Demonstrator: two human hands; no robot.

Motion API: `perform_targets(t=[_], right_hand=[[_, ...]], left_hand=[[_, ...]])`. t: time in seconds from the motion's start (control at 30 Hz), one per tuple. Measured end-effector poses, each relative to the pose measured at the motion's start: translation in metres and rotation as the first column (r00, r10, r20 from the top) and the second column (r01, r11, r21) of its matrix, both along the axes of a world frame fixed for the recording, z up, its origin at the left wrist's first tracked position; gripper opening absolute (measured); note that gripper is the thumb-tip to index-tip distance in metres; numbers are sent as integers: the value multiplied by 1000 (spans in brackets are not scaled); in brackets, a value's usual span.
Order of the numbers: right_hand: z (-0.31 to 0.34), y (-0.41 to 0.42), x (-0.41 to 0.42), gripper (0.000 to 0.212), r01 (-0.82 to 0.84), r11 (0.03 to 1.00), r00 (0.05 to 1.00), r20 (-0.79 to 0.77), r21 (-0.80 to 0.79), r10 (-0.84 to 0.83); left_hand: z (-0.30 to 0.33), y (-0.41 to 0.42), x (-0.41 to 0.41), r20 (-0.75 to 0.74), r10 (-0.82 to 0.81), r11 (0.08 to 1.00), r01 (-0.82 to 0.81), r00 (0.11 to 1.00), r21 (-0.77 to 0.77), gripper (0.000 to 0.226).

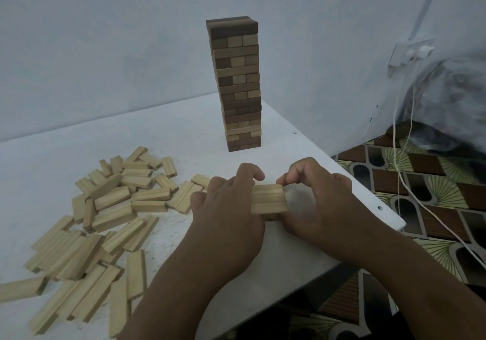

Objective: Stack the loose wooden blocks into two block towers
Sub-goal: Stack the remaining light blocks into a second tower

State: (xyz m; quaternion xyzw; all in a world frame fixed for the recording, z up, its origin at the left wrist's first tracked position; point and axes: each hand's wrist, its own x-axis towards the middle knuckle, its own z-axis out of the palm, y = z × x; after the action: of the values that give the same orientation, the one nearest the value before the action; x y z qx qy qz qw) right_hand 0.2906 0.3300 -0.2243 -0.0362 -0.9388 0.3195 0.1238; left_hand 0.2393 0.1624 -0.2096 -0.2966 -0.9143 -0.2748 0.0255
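White tabletop (184, 134) meets a pale wall, with patterned flooring (431, 195) to the right. Near the table's front edge, a row of pale blocks (268, 199) lies side by side, long axes running left to right, pinched between both hands: the left hand (226, 213) curls its fingers round the left end, the right hand (318, 202) grips the right end with bent fingertips. Grooved, rectangular loose wooden blocks (105, 208) sprawl in a heap to the left. Behind, a finished tower (238, 84) of mixed dark and light wood stands upright.
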Motion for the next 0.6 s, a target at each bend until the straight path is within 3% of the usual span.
perform_targets(t=[0.33, 0.6], right_hand=[[7, 4, 7, 47, -55, 998, 998, -25, -16, 54], [3, 14, 9, 50, -11, 995, 999, -32, 98, 14]], left_hand=[[-1, -5, -2, 34, 2, 1000, -2, 999, -6, 64], [-5, -9, -7, 51, 45, 999, -44, 998, -14, 69]])
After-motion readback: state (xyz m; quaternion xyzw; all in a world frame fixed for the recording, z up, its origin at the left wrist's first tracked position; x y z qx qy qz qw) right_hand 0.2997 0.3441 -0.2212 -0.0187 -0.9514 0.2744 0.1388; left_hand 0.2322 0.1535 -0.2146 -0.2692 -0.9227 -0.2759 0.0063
